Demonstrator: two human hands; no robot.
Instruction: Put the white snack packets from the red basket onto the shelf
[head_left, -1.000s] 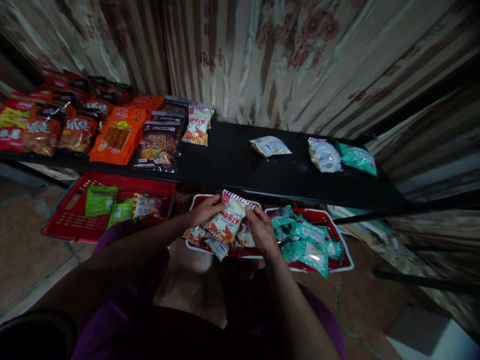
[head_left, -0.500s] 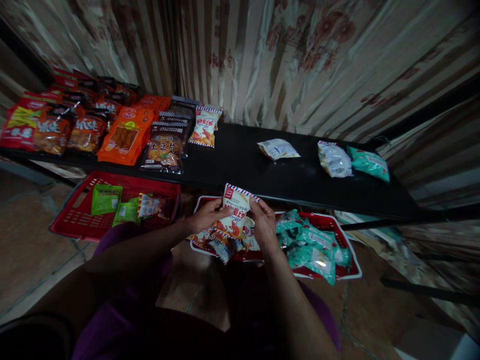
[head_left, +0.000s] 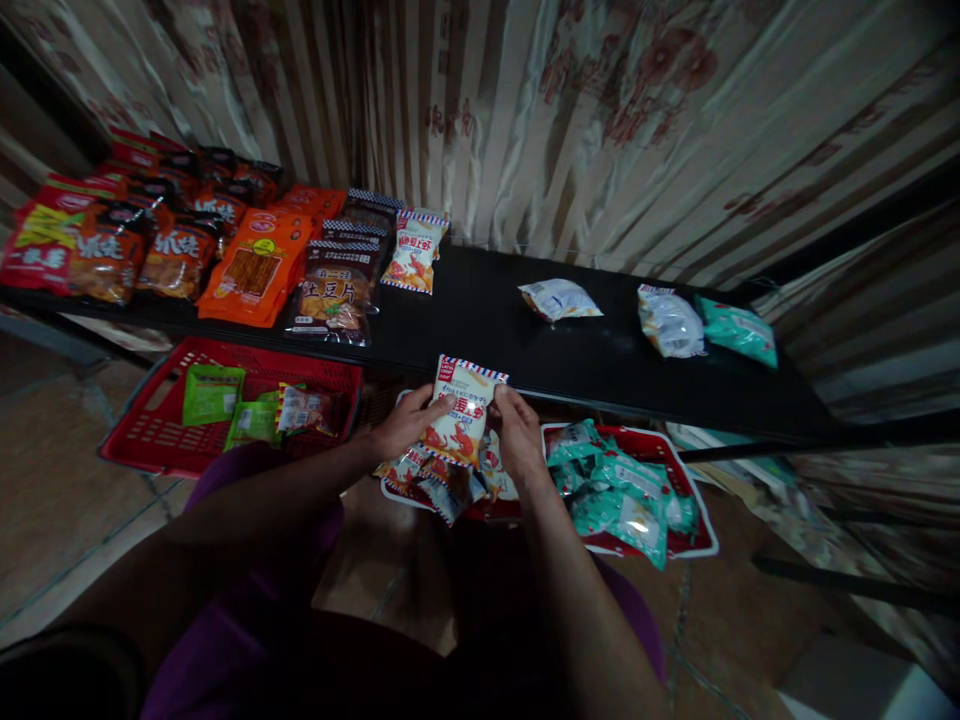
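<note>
Between my two hands is a white snack bag (head_left: 461,412) with shrimp pictures and a red-and-blue striped edge, its front facing me. My left hand (head_left: 405,425) pinches its left side, and my right hand (head_left: 517,430) grips its right side. Directly below, a red basket with a white rim (head_left: 709,520) holds more of these shrimp snack bags (head_left: 446,490) on its left and several teal snack bags (head_left: 626,495) on its right. A matching shrimp snack bag (head_left: 414,252) stands at the back of the black shelf (head_left: 480,320), beside brown potato chip bags (head_left: 335,290).
Orange snack packs (head_left: 255,265) and red bags (head_left: 49,235) crowd the shelf's left end. Two pale bags (head_left: 561,299) and a teal bag (head_left: 739,330) lie toward the right. A second red basket (head_left: 161,425) holds green packets (head_left: 214,393). Striped curtains (head_left: 510,120) hang behind.
Both hands have moved the held shrimp snack bag slightly up and to the left, toward the shelf's front edge. Both hands still hold it.
</note>
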